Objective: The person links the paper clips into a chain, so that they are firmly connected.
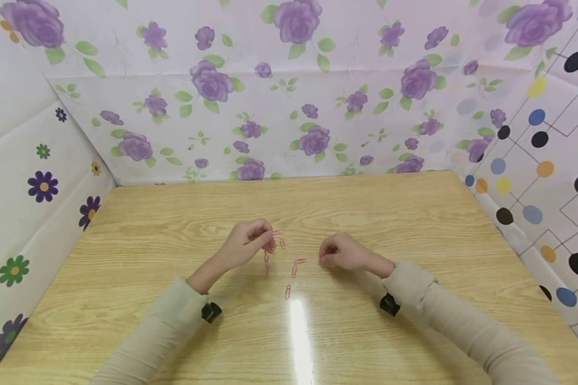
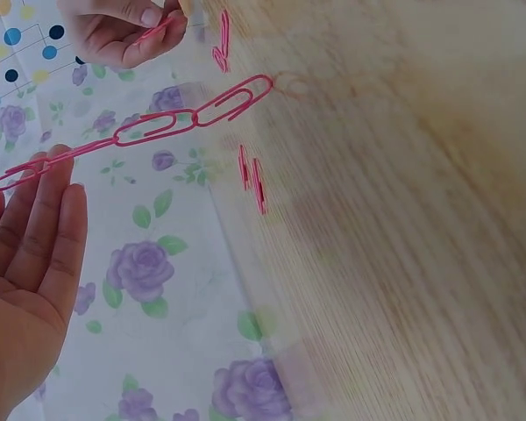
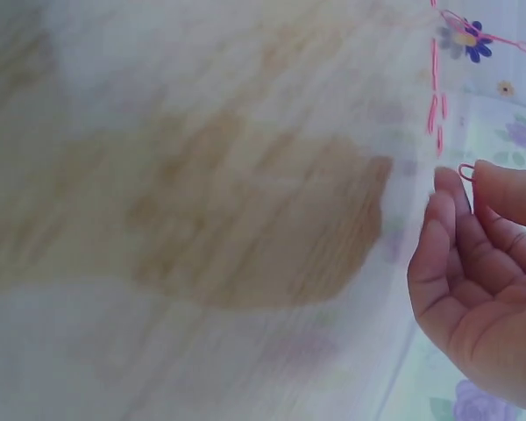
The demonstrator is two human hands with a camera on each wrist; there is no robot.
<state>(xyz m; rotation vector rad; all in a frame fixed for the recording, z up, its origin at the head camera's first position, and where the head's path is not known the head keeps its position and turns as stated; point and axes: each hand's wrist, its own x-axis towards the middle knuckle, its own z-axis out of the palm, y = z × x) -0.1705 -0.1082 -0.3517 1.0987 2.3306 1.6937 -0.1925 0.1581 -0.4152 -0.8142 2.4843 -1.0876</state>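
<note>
A chain of linked pink paper clips (image 2: 195, 117) hangs from my left hand (image 1: 245, 243), which pinches its upper end between thumb and fingertips. In the left wrist view the other fingers extend beside the chain. To the right, low over the table, my right hand (image 1: 344, 251) pinches a single pink paper clip (image 3: 466, 168) between thumb and index finger. Most of that clip is hidden by the fingers. Between the hands lie loose pink paper clips (image 1: 294, 271), with another clip (image 1: 288, 292) nearer the front.
The wood-grain table (image 1: 183, 214) is enclosed by a back wall of purple-flowered sheeting (image 1: 270, 128), with patterned sheets at left and right. Dark wrist cameras (image 1: 389, 305) sit under both sleeves. A bright reflection runs along the table's front middle.
</note>
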